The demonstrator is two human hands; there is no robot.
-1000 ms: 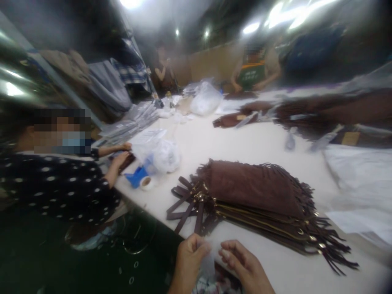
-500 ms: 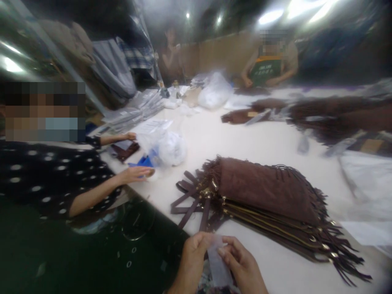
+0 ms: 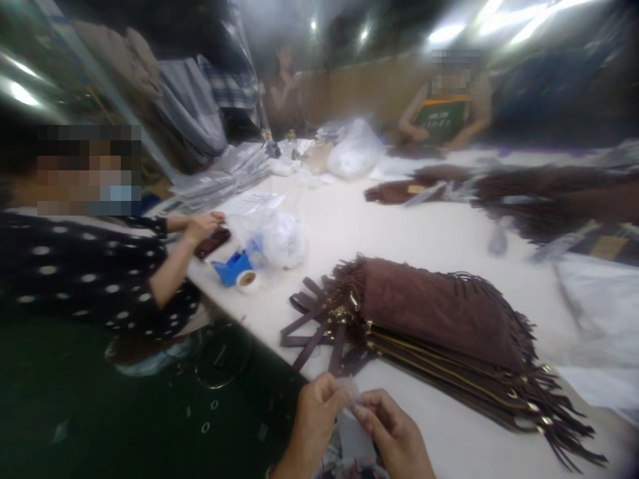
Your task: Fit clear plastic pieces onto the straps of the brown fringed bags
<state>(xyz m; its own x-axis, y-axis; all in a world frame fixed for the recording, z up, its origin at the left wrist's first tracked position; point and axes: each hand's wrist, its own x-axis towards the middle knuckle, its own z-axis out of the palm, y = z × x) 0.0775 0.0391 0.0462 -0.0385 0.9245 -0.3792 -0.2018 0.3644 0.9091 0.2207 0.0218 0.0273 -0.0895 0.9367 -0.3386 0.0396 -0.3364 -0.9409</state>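
Low in the view, my left hand (image 3: 315, 416) and my right hand (image 3: 397, 426) meet at a small whitish, see-through strip, perhaps plastic (image 3: 355, 436). Thumb and fingers of both hands pinch its upper end, and the rest hangs down between them. Just beyond my hands lies a stack of brown fringed bags (image 3: 434, 306) with yellowish zips and gold-coloured rings. Their brown straps (image 3: 312, 332) reach out to the left, close above my left hand. Neither hand touches the stack.
A co-worker in a dotted top (image 3: 94, 273) sits at the left, hands on a dark item. Near them are a blue tape dispenser (image 3: 234, 267), a white roll (image 3: 247, 282) and crumpled clear plastic (image 3: 284, 239). More brown bags (image 3: 559, 193) lie at the far right of the white table (image 3: 424, 236).
My fingers have shifted slightly on the strip, its top now bunched between them. The co-worker's near hand has left the tape dispenser and joined the other hand.
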